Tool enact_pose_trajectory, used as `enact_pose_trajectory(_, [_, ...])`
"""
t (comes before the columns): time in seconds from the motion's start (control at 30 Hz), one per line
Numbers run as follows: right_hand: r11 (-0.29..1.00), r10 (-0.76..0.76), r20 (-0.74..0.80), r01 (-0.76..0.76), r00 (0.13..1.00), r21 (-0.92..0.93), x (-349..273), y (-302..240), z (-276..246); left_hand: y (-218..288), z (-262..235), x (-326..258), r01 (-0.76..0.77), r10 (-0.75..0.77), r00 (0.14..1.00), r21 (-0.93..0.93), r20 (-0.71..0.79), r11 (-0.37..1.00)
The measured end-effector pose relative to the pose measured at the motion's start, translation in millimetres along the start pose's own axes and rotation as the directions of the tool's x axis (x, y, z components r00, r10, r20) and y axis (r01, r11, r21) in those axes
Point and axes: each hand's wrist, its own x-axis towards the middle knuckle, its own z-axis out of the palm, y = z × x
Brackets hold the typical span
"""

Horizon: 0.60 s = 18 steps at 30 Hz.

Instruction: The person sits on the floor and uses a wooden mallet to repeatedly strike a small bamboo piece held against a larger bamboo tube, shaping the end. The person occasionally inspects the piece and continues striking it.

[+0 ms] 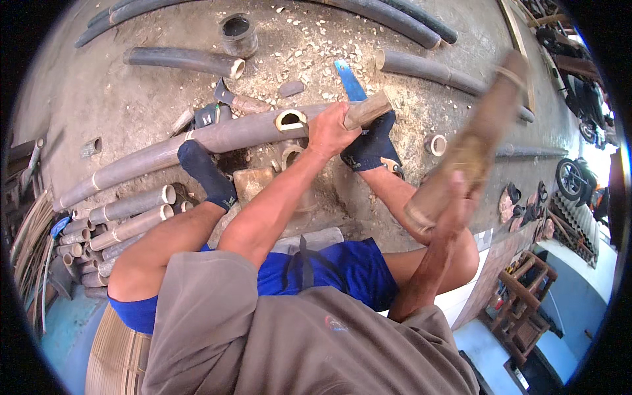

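A long bamboo pole (227, 135) lies across the work area in front of the person, with a cut opening (290, 120) in its upper face. At the pole's right end, the left hand (331, 131) has its fingers curled round a short wood piece (372, 109), whose bare end sticks out past them to the right; how much more of it sits under the palm cannot be told. Well to the right of the pole, the right hand (454, 207) holds a thick bamboo (475, 148) tilted, most of its length rising past the fingertips. Its fingers seem wrapped round the lower part, though blur leaves their exact set unclear. The left sock (197, 164) is against the near side of the pole, left of the opening, and the right sock (370, 143) is by its right end. Just beyond that end lies a blue saw blade (349, 79). Beyond the pole's middle are a hatchet (242, 100) and, farther off, a round pot (238, 36) among scattered chips (305, 49). Cut tubes (131, 227) are stacked on the near side of the pole's left end.
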Motion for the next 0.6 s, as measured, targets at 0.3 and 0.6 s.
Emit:
enact_pose_trajectory(0.3, [0.984,0.06,-0.578,-0.147,0.814,-0.104,6,-17,28,-11,-2,0,-0.024,0.022,0.999,0.035,0.046,0.999])
enact_pose_trajectory(0.6, [0.907,0.096,-0.422,-0.253,0.902,-0.336,-4,18,31,-25,3,-6,-0.002,-0.014,0.992,0.123,0.128,0.992])
